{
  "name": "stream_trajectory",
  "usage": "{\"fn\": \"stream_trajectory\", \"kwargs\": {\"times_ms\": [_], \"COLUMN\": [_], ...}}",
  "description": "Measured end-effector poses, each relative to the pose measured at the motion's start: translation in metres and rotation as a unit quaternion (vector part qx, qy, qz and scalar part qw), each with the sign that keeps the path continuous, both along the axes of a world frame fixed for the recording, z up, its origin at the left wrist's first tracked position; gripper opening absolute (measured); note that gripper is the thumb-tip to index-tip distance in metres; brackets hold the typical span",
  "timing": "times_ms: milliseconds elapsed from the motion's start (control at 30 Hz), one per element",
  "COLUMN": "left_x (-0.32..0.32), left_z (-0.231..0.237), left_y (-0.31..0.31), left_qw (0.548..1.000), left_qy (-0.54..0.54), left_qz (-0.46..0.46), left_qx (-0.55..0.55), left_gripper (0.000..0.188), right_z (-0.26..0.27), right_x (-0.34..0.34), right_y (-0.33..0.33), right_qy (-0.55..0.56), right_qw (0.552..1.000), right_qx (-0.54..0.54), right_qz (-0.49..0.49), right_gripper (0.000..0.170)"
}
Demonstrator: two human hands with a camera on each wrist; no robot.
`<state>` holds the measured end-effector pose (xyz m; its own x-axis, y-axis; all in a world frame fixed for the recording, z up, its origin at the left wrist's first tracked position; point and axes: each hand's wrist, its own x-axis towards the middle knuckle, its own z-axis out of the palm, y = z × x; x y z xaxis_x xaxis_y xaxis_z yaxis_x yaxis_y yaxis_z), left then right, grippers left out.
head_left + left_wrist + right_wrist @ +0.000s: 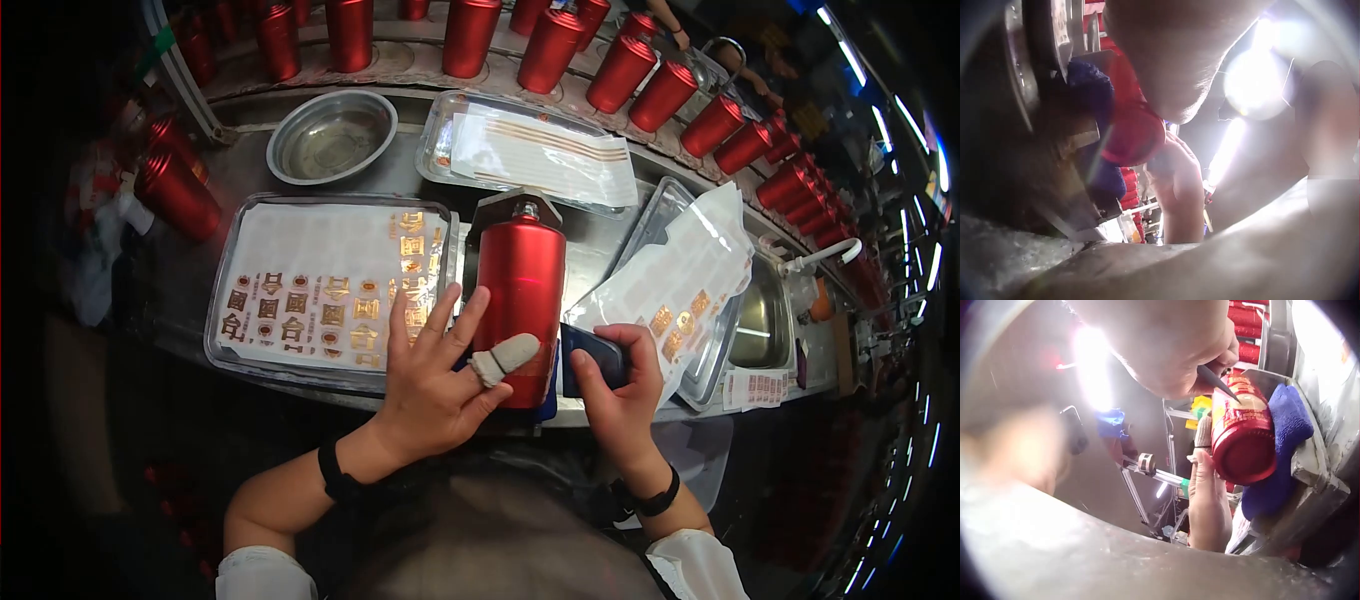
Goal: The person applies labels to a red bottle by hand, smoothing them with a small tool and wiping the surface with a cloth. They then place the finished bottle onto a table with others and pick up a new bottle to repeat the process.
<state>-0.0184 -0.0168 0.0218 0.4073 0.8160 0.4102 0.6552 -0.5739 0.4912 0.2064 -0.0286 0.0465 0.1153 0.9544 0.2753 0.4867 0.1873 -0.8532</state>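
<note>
A shiny red bottle (522, 280) lies on its side in a metal cradle, its base toward me. Blue cloth (1291, 415) pads the cradle under it. My left hand (435, 380) rests against the bottle's left side with fingers mostly straight. One finger wears a pale finger cot (512, 355), which lies over the bottle near its base. With my right hand (625, 400) I grip a flat dark scraper (595, 358) at the bottle's right side. In the right wrist view the scraper's edge meets gold markings (1250, 403) on the bottle.
A tray (232, 362) of gold decal sheets stands left, a metal bowl (285, 165) behind it. Another tray (432, 165) with striped sheets is at the back. Decal sheets (665, 270) overlap a tray on the right, beside a sink (755, 345). Red bottles (550, 50) line a conveyor behind.
</note>
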Motion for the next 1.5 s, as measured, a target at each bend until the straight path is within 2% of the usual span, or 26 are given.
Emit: {"fn": "stream_trajectory", "kwargs": {"times_ms": [67,133,200,233,333,367,467,533,600,700,800,833,933,967,1067,1100,1133,1167,1233,1333,1367,1433,1500], "left_x": [-0.007,-0.013,-0.02,-0.023,-0.027,-0.029,-0.03,-0.033,-0.037,-0.036,-0.032,-0.032,-0.034,-0.034,-0.029,-0.023,-0.017,-0.01,0.004,0.017,0.019,0.021,0.018], "left_z": [-0.006,-0.01,-0.011,-0.011,-0.012,-0.015,-0.02,-0.021,-0.023,-0.027,-0.026,-0.026,-0.023,-0.021,-0.013,-0.009,-0.005,-0.002,0.0,-0.003,-0.007,-0.006,-0.01], "left_y": [-0.006,-0.012,-0.016,-0.017,-0.017,-0.015,-0.017,-0.019,-0.021,-0.024,-0.025,-0.024,-0.022,-0.02,-0.011,-0.008,-0.005,-0.002,0.002,0.006,0.006,0.007,0.007], "left_qw": [1.0,0.999,0.998,0.998,0.997,0.997,0.992,0.989,0.988,0.985,0.984,0.984,0.987,0.987,0.99,0.991,0.991,0.993,0.994,0.998,0.999,0.999,0.997], "left_qy": [-0.007,-0.016,-0.02,-0.022,-0.038,-0.05,-0.087,-0.109,-0.115,-0.127,-0.133,-0.134,-0.111,-0.109,-0.098,-0.09,-0.083,-0.061,-0.05,-0.021,-0.015,-0.02,-0.057], "left_qz": [0.005,0.01,0.008,0.004,0.002,0.005,0.012,0.018,0.022,0.016,0.002,-0.002,-0.014,-0.02,-0.041,-0.051,-0.064,-0.07,-0.08,-0.057,-0.05,-0.046,-0.052], "left_qx": [-0.02,-0.042,-0.052,-0.059,-0.064,-0.067,-0.086,-0.095,-0.101,-0.116,-0.12,-0.119,-0.118,-0.113,-0.096,-0.09,-0.084,-0.073,-0.058,-0.017,-0.001,0.015,-0.019], "left_gripper": [0.039,0.041,0.041,0.041,0.042,0.042,0.044,0.044,0.044,0.044,0.044,0.044,0.047,0.051,0.065,0.071,0.077,0.088,0.089,0.094,0.095,0.096,0.092], "right_z": [0.002,0.01,0.018,0.019,0.025,0.03,0.024,0.024,0.022,0.033,0.027,0.029,0.023,0.021,0.02,0.018,0.012,0.003,-0.002,0.0,-0.002,-0.006,0.001], "right_x": [-0.011,-0.013,-0.012,-0.013,-0.016,-0.019,-0.033,-0.041,-0.046,-0.047,-0.047,-0.046,-0.028,-0.019,-0.01,-0.009,-0.008,-0.003,0.004,0.0,0.003,0.009,0.013], "right_y": [0.003,-0.002,-0.002,-0.008,-0.008,-0.005,0.007,-0.001,-0.006,0.008,0.006,0.004,0.012,0.014,-0.007,-0.006,-0.006,0.003,0.017,0.001,0.001,0.007,0.011], "right_qy": [-0.015,-0.13,-0.21,-0.221,-0.172,-0.159,-0.303,-0.34,-0.3,-0.331,-0.313,-0.262,-0.244,-0.223,-0.128,-0.083,-0.005,0.038,0.132,0.222,0.11,0.107,0.092], "right_qw": [0.998,0.983,0.941,0.938,0.943,0.954,0.912,0.875,0.858,0.879,0.855,0.853,0.91,0.916,0.945,0.967,0.992,0.997,0.987,0.97,0.99,0.992,0.994], "right_qx": [0.068,0.107,0.197,0.179,0.152,0.137,0.222,0.226,0.202,0.252,0.201,0.157,0.237,0.228,0.116,0.089,0.004,-0.035,-0.094,-0.09,-0.065,-0.066,-0.04], "right_qz": [0.007,0.074,0.178,0.199,0.241,0.214,0.165,0.258,0.365,0.232,0.361,0.424,0.237,0.242,0.278,0.222,0.124,0.062,-0.024,0.039,0.062,-0.007,-0.038], "right_gripper": [0.026,0.029,0.035,0.042,0.037,0.039,0.037,0.03,0.028,0.026,0.023,0.024,0.026,0.034,0.04,0.034,0.025,0.024,0.024,0.023,0.023,0.023,0.024]}}
